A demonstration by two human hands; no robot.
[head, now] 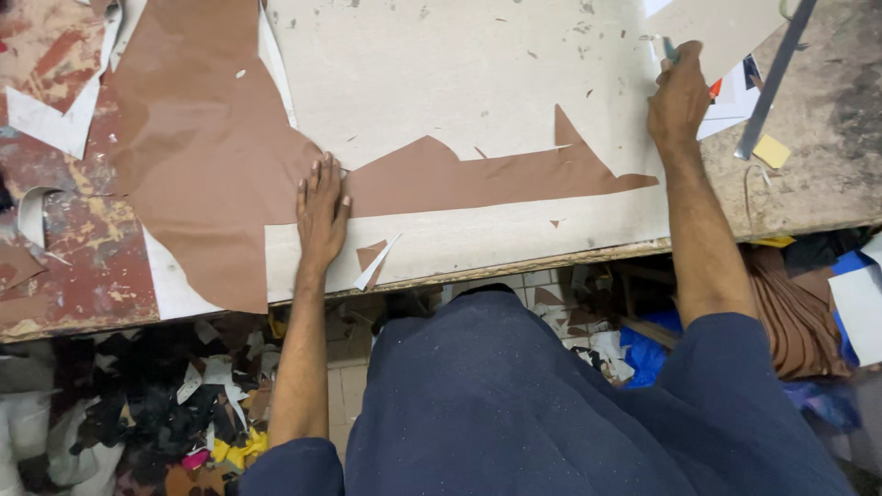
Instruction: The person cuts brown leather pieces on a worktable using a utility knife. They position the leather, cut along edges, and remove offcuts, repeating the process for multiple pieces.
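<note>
Two hands at work on the desk [514, 55], seen from the head camera alone. Left hand [322, 209] pressed flat, fingers spread and open, on the brown leather sheet [207, 138], right at the sheet's cut edge where the wide part narrowed into a long jagged strip [487, 174]. Strip stretched rightward across the pale cutting board, ending in a point short of the right forearm. Right hand [678, 96] closed in a fist round a small tool [669, 48], only the greenish tip visible above the knuckles; kind of tool not told from here. Just beyond that hand, a tan card piece [726, 28] and a grey metal bar [776, 73] slanted over it. Small brown offcut and a white sliver [377, 262] near the desk's front edge, just beside the left wrist. Below the desk, a heap of scraps [184, 404] on the floor.
</note>
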